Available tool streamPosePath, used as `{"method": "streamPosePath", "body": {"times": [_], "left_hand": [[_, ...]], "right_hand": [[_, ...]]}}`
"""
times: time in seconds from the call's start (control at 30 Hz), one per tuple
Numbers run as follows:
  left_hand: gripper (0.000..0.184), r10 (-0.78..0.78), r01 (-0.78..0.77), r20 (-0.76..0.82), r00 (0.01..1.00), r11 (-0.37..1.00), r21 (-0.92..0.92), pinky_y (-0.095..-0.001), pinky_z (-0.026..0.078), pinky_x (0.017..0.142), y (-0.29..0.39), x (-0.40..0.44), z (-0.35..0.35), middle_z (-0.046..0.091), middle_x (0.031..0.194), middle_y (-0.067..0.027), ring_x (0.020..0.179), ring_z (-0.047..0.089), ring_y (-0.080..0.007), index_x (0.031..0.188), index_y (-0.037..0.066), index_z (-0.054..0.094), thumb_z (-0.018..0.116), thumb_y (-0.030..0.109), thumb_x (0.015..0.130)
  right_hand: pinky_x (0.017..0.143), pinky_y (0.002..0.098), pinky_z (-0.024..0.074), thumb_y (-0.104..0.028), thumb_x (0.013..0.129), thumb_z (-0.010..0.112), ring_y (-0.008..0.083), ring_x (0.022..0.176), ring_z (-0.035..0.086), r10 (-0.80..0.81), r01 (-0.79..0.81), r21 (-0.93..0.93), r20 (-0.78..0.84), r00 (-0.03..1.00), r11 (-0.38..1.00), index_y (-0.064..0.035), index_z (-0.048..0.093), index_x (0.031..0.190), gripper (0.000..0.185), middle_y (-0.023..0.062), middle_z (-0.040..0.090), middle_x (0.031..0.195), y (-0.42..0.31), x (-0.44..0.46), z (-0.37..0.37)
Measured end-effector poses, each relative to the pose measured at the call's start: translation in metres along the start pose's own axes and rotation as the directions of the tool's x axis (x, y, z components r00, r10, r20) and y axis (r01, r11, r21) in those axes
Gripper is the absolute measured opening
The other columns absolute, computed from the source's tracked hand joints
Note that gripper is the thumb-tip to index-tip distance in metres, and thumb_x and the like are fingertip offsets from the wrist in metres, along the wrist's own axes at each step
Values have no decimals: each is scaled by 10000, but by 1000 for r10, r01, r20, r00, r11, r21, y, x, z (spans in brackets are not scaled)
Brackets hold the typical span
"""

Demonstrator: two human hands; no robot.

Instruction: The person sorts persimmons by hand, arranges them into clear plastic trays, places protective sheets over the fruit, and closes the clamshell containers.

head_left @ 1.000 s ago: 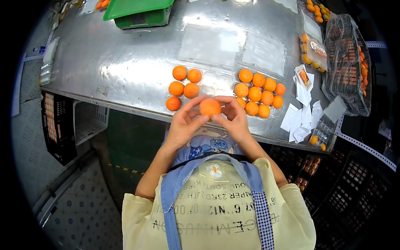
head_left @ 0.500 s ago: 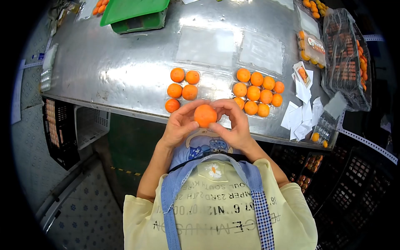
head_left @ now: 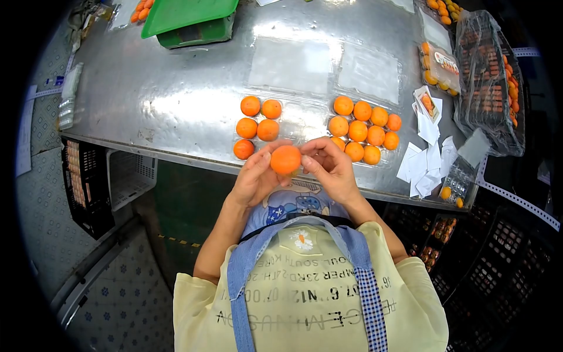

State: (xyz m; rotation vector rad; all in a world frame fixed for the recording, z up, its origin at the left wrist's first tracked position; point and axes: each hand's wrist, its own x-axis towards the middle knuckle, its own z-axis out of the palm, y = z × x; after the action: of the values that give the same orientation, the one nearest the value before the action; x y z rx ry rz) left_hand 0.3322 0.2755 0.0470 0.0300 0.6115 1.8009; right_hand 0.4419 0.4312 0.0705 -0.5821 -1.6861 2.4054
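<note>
An orange fruit point(head_left: 285, 159) is held up between both hands at the table's front edge. My left hand point(head_left: 256, 179) grips it from the left side and below. The fingertips of my right hand point(head_left: 329, 170) are at its right side, with thumb and fingers curved toward it. Just beyond, a clear plastic tray point(head_left: 289, 108) holds several oranges in its left part. To its right, a second clear tray point(head_left: 384, 161) is filled with several oranges. Both trays have their lids laid open on the far side.
A green lidded container point(head_left: 190, 17) stands at the back left of the metal table point(head_left: 176, 76). White paper slips point(head_left: 425, 167), a packed fruit box point(head_left: 440, 66) and a plastic-lined crate point(head_left: 484, 82) are at right. A grey crate point(head_left: 130, 176) sits below left.
The held orange has moved left and slightly down from a second ago, then up a little. It now rests more toward my left hand, and my right fingers have shifted on its side.
</note>
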Motion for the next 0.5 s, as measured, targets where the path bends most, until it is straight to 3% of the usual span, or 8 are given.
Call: {"method": "streamPosePath", "body": {"times": [0.13, 0.2, 0.33, 0.37, 0.4, 0.43, 0.47, 0.5], "left_hand": [[457, -39, 39, -22, 999, 999, -28, -298, 459, 700, -1, 1, -5, 535, 1141, -88, 948, 535, -148, 1318, 27, 414, 439, 328, 975], [449, -71, 71, -58, 996, 997, -13, -300, 463, 711, 1, 2, -5, 535, 1137, -87, 957, 538, -141, 1304, 23, 429, 427, 336, 982], [471, 32, 59, -223, 974, 919, 390, -273, 473, 700, -10, 9, 5, 544, 1143, -90, 942, 558, -135, 1296, 26, 436, 384, 382, 991], [481, 23, 99, -247, 969, 877, 470, -264, 476, 686, -12, 7, 6, 551, 1138, -92, 924, 568, -135, 1300, 27, 430, 372, 392, 993], [490, 15, 135, -261, 965, 827, 545, -255, 480, 673, -13, 6, 7, 558, 1134, -95, 906, 577, -135, 1304, 28, 425, 360, 403, 995], [499, -89, 213, -245, 965, 813, 543, -242, 477, 643, -10, 5, 6, 569, 1127, -103, 863, 585, -134, 1316, 34, 415, 351, 411, 995], [509, -192, 287, -226, 955, 785, 548, -230, 474, 613, -5, 5, 6, 581, 1120, -111, 820, 594, -133, 1327, 39, 405, 342, 420, 995], [498, -150, 244, -207, 967, 785, 569, -227, 471, 600, -3, 5, 11, 587, 1111, -118, 790, 592, -129, 1333, 44, 399, 345, 408, 996]], "right_hand": [[772, 259, 495, -96, 844, 659, 134, 939, 592, -63, 67, -90, 40, 997, 994, -26, 545, 1104, 292, 69, 580, 1038, 4, 2, -1], [752, 279, 501, -127, 791, 705, 173, 933, 604, -115, 131, -382, 65, 991, 915, -44, 554, 1122, 373, 80, 579, 1048, -11, 1, 2], [719, 330, 501, -193, 692, 769, 260, 913, 606, -323, 381, -695, 220, 920, 610, -75, 567, 1146, 511, 102, 576, 1048, -7, 4, 1], [714, 363, 500, -217, 676, 774, 296, 912, 594, -315, 373, -689, 215, 924, 622, -69, 565, 1134, 525, 108, 574, 1062, -3, 2, -3], [701, 317, 499, -198, 674, 806, 228, 877, 596, -304, 352, -687, 196, 932, 636, -37, 583, 1126, 529, 111, 597, 1064, 1, -1, -9], [704, 310, 496, -214, 694, 798, 197, 874, 595, -107, 150, -539, 110, 988, 829, -27, 583, 1114, 507, 89, 597, 1053, 2, -4, -14], [708, 303, 493, -230, 714, 790, 167, 871, 594, 97, -71, -340, 60, 993, 938, -17, 582, 1101, 489, 67, 598, 1042, 0, -7, -26], [693, 294, 484, -247, 743, 761, 155, 842, 586, 35, -75, -407, -106, 994, 910, -34, 579, 1106, 459, 64, 595, 991, 4, -10, -52]]}}
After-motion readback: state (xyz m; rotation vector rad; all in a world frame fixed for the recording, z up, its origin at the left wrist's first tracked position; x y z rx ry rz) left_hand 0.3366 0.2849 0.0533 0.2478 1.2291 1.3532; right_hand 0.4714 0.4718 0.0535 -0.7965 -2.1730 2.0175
